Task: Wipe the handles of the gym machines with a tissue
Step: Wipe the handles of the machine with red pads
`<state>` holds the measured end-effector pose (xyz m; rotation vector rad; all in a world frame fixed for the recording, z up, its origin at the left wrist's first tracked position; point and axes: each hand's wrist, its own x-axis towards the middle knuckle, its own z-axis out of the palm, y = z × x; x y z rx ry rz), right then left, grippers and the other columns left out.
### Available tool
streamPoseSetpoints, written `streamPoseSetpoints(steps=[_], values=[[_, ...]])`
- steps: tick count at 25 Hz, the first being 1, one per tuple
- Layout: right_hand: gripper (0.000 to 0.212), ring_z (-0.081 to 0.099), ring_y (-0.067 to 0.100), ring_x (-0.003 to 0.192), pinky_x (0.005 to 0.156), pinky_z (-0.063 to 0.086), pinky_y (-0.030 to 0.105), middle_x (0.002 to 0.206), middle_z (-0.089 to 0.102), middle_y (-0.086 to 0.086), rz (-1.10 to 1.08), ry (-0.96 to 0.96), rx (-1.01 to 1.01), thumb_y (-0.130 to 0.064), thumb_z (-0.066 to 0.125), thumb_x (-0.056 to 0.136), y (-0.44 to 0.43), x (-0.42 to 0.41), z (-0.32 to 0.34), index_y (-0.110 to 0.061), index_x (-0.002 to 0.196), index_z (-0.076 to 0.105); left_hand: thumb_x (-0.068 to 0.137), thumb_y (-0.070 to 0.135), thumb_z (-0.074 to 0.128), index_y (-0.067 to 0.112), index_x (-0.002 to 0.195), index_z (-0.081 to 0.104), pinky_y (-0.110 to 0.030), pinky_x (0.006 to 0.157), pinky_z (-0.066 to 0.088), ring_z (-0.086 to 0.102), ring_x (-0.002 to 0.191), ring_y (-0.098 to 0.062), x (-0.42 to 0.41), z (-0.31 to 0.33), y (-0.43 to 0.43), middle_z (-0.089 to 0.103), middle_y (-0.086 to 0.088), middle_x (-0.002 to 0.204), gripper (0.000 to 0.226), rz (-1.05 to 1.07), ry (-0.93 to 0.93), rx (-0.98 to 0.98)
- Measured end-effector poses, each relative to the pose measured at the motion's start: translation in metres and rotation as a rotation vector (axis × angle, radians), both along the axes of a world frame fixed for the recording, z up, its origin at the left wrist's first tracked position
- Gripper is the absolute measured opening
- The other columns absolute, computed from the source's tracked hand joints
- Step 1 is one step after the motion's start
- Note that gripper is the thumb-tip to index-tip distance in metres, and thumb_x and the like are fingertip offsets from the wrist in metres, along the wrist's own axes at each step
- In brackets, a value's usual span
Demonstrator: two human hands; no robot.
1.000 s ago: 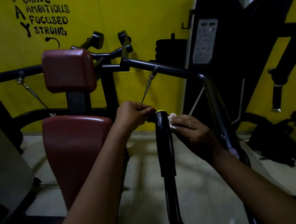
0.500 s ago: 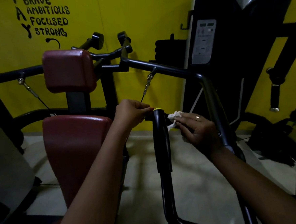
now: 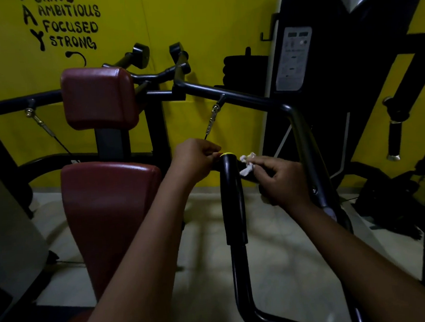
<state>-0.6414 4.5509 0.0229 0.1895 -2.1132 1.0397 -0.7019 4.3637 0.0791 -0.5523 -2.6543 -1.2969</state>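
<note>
An upright black handle (image 3: 233, 199) was seen in the middle. Just right of its top, a crumpled white tissue (image 3: 247, 164) was pinched in the grip of the right hand (image 3: 280, 181), right beside the handle. Left of the top, the left hand (image 3: 196, 159) was curled up against the handle; what its grip held could not be told. Further left, a red seat (image 3: 110, 218) was seen. A yellow wall (image 3: 183, 17) was seen behind the handle.

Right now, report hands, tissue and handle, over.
Left grip curled at yellow-capped top of upright black padded handle, hold unclear. Right grip pinches crumpled white tissue beside handle's top right. Nothing between tissue and handle.
</note>
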Motion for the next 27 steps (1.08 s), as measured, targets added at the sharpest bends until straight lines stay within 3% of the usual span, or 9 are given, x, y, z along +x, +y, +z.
streamPoseSetpoints(steps=[5,9,11,12,15,17,20,23,27], values=[[0.027,0.068,0.018,0.085,0.076,0.055,0.038,0.094,0.075,0.003,0.065,-0.221,0.116,-0.010,0.054,0.090,-0.030,-0.035,0.020,-0.022,0.105,0.074,0.084,0.013,0.072,0.015,0.104,0.073,-0.036,0.083,0.057,0.067,0.093,-0.021,-0.001,0.010,0.007,0.070,-0.008,0.102,0.020,0.019,0.023,-0.138],[0.029,0.068,0.008,0.092,0.080,0.053,0.022,0.101,0.074,-0.001,0.017,0.055,0.152,-0.002,0.060,0.086,-0.015,-0.011,-0.003,-0.016,0.106,0.074,0.086,0.013,0.071,0.014,0.102,0.073,-0.033,0.079,0.057,0.067,0.093,-0.022,-0.006,0.006,0.004,0.070,-0.009,0.101,0.016,0.025,0.001,-0.072],[0.021,0.068,0.005,0.093,0.081,0.053,0.021,0.097,0.075,-0.002,-0.062,0.045,0.047,-0.003,0.063,0.085,-0.003,0.000,-0.005,-0.014,0.097,0.076,0.088,0.014,0.069,0.014,0.103,0.073,-0.031,0.075,0.056,0.066,0.093,-0.022,-0.005,0.005,0.003,0.069,-0.009,0.102,0.015,0.027,0.002,-0.044],[0.015,0.069,0.010,0.089,0.077,0.054,0.025,0.091,0.075,0.000,-0.114,-0.055,0.049,-0.009,0.062,0.086,0.003,-0.004,-0.001,-0.014,0.091,0.076,0.089,0.014,0.068,0.014,0.103,0.073,-0.032,0.077,0.057,0.066,0.093,-0.021,-0.005,0.005,0.003,0.069,-0.009,0.103,0.015,0.024,0.002,-0.040],[0.028,0.068,0.027,0.074,0.057,0.044,0.026,0.065,0.067,0.007,-0.097,-0.693,0.224,-0.018,0.050,0.093,-0.001,-0.034,0.036,-0.005,0.075,0.068,0.087,0.013,0.070,0.013,0.102,0.073,-0.038,0.083,0.058,0.066,0.095,-0.020,-0.003,0.011,0.004,0.069,-0.008,0.103,0.015,0.013,-0.022,-0.061],[0.031,0.064,0.023,0.057,0.054,0.042,0.023,0.060,0.065,0.006,0.050,-0.879,-0.029,-0.018,0.049,0.095,-0.020,-0.048,0.056,-0.004,0.073,0.064,0.084,0.012,0.072,0.013,0.096,0.073,-0.036,0.080,0.059,0.067,0.091,-0.020,-0.001,0.015,0.006,0.070,-0.008,0.099,0.012,0.017,-0.037,-0.081],[0.020,0.059,0.014,0.065,0.061,0.044,0.026,0.072,0.066,0.001,0.057,-0.560,0.019,-0.020,0.055,0.090,-0.036,-0.052,0.044,-0.012,0.081,0.071,0.083,0.013,0.073,0.016,0.091,0.073,-0.030,0.071,0.058,0.067,0.084,-0.018,-0.002,0.016,0.007,0.070,-0.007,0.092,0.009,0.034,-0.050,-0.084],[0.031,0.067,0.009,0.090,0.078,0.052,0.021,0.099,0.074,0.001,0.031,-0.109,0.132,-0.009,0.051,0.081,-0.023,-0.022,0.016,-0.016,0.100,0.075,0.085,0.013,0.071,0.014,0.095,0.073,-0.036,0.078,0.059,0.067,0.087,-0.021,-0.002,0.014,0.005,0.070,-0.008,0.094,0.010,0.023,-0.041,-0.068],[0.031,0.062,0.009,0.113,0.098,0.048,0.026,0.114,0.070,0.002,0.021,0.106,0.253,0.000,0.062,0.078,0.003,0.009,-0.011,-0.014,0.103,0.075,0.088,0.014,0.067,0.017,0.093,0.071,-0.039,0.082,0.058,0.066,0.089,-0.020,-0.002,0.014,0.005,0.069,-0.005,0.095,0.007,0.017,-0.029,-0.079]])
